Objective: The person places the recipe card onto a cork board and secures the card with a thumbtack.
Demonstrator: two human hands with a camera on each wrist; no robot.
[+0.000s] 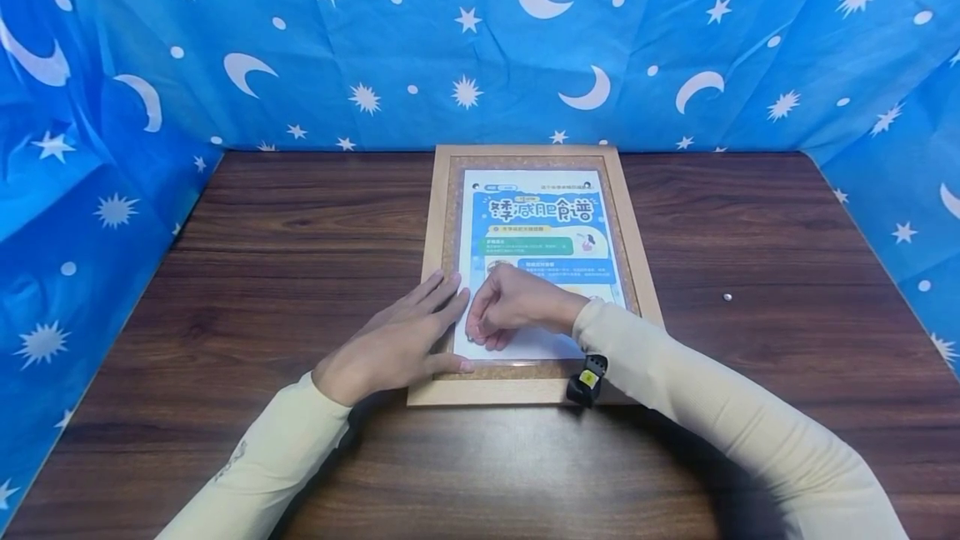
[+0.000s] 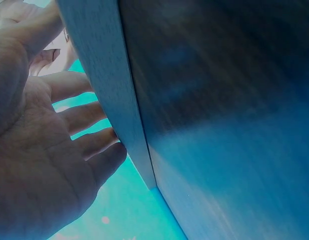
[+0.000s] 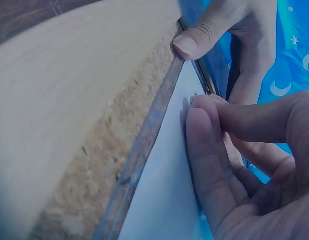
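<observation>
A printed sheet with a blue heading, inside what looks like a clear sleeve, lies on a wood-framed cork board. My right hand is at the sheet's lower left corner, thumb and fingertips pinching a small silver thumbtack, mostly hidden by the fingers. My left hand rests with fingers spread across the board's left side, its thumb on the sleeve's lower left corner. Small round tacks show at the sheet's top left corner and top right corner.
One loose silver thumbtack lies on the dark wooden table, right of the board. A blue curtain with moons and stars hangs behind and along both sides. A black strap is worn on the right wrist.
</observation>
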